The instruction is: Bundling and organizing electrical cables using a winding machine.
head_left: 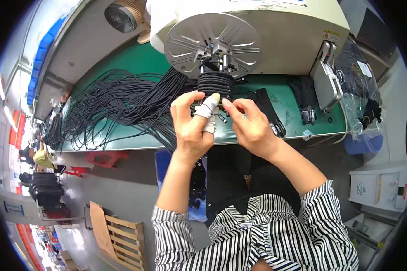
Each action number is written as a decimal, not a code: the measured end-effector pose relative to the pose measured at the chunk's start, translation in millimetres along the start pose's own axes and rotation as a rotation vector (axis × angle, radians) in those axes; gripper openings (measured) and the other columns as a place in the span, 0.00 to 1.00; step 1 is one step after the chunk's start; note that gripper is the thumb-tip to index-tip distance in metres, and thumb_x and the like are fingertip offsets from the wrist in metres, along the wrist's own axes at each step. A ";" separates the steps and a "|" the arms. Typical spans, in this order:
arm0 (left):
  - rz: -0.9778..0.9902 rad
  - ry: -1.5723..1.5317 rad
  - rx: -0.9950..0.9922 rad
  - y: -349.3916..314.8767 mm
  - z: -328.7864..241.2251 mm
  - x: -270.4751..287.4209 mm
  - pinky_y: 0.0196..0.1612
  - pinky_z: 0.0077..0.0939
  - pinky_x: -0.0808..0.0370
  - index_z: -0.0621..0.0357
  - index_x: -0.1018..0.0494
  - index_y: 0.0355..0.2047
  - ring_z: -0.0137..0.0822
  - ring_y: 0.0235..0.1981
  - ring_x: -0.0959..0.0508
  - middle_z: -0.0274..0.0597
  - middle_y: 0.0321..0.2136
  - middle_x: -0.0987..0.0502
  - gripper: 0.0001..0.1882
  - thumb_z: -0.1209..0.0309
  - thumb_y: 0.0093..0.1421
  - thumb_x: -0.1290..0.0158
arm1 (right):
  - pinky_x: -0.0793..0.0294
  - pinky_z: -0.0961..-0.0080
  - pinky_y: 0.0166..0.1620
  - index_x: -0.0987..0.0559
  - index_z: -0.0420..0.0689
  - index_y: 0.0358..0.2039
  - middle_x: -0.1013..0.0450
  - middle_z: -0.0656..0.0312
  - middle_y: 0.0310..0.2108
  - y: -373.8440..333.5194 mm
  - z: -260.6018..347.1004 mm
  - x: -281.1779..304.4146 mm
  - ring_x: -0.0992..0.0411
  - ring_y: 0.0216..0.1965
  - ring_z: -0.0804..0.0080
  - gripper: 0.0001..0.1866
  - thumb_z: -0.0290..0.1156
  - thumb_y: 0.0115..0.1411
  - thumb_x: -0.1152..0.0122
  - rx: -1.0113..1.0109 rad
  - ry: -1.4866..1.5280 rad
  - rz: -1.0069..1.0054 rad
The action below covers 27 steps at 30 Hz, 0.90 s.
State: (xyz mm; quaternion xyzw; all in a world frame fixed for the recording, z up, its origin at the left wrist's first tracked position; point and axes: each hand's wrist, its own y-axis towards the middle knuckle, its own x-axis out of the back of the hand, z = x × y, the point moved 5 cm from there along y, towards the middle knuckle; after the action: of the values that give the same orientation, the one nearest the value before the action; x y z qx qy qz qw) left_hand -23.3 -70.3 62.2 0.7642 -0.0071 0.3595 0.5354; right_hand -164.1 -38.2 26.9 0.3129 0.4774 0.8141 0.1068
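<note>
A coil of black cable (215, 84) is wound in tight turns on the spindle of a winding machine, in front of its round slotted metal disc (244, 40). My left hand (192, 128), with white tape around some of its fingers, is closed at the near end of the coil, apparently gripping cable there. Just to its right, my right hand (254, 128) has its thumb and forefinger bent together against the coil's edge. What lies between those fingertips is too small to make out. A short cable end with a connector (223, 119) pokes out between the hands.
Loose black cables (117, 101) spread over the green table (276, 86) to the left. Bundled cables (305, 101) lie right. The machine's cream housing (276, 40) rises behind, beside a fan (121, 17). A blue bin (364, 143) stands right; a wooden pallet (126, 239) is lower left.
</note>
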 end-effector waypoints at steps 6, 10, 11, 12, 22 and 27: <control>-0.290 -1.343 0.921 -36.3 -4.2 -61.6 0.50 0.26 0.31 0.63 0.32 0.49 0.32 0.45 0.27 0.40 0.43 0.28 0.19 0.74 0.58 0.45 | 0.27 0.70 0.34 0.27 0.33 0.46 0.34 0.54 0.35 5.2 4.6 0.4 0.30 0.32 0.59 0.26 0.13 0.41 0.42 0.107 -0.063 0.039; -0.330 -1.618 1.067 -8.4 13.1 -98.0 0.40 0.31 0.22 0.61 0.26 0.38 0.38 0.42 0.22 0.42 0.35 0.22 0.07 0.74 0.59 0.46 | 0.25 0.69 0.35 0.24 0.34 0.38 0.30 0.53 0.34 9.5 -9.5 12.1 0.28 0.32 0.57 0.19 0.14 0.41 0.44 -0.018 0.108 0.025; -0.351 -1.681 1.052 -10.0 20.6 -105.9 0.37 0.32 0.21 0.60 0.25 0.37 0.39 0.39 0.21 0.41 0.33 0.21 0.07 0.74 0.58 0.46 | 0.25 0.69 0.36 0.24 0.36 0.36 0.28 0.52 0.34 13.3 -18.8 19.6 0.27 0.30 0.57 0.17 0.14 0.42 0.44 -0.021 0.037 -0.027; -0.350 -1.681 1.021 -10.3 22.3 -104.1 0.35 0.32 0.21 0.61 0.25 0.36 0.38 0.35 0.20 0.41 0.31 0.21 0.07 0.74 0.57 0.45 | 0.25 0.71 0.35 0.24 0.37 0.36 0.28 0.53 0.33 17.4 -36.8 20.1 0.27 0.28 0.60 0.14 0.14 0.46 0.45 -0.143 0.098 -0.114; -0.153 -1.822 0.953 -14.1 32.3 -112.5 0.42 0.31 0.24 0.61 0.26 0.40 0.33 0.38 0.22 0.39 0.34 0.22 0.12 0.71 0.56 0.43 | 0.28 0.80 0.30 0.22 0.34 0.36 0.26 0.60 0.29 51.3 -55.1 14.4 0.27 0.29 0.76 0.08 0.23 0.56 0.41 -0.410 0.236 0.085; -0.176 -2.092 0.922 -8.8 22.9 -118.5 0.44 0.27 0.24 0.58 0.28 0.41 0.33 0.39 0.23 0.42 0.38 0.22 0.13 0.71 0.56 0.42 | 0.26 0.69 0.33 0.23 0.35 0.33 0.30 0.54 0.27 34.0 -2.0 7.4 0.27 0.31 0.57 0.10 0.20 0.48 0.41 0.003 -0.219 -0.062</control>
State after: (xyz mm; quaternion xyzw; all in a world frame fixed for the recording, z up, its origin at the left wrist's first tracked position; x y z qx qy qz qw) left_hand -95.3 -129.8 -14.9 0.8103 -0.2629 -0.5222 -0.0403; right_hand -166.8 -53.8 58.0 0.3852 0.4734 0.7707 0.1832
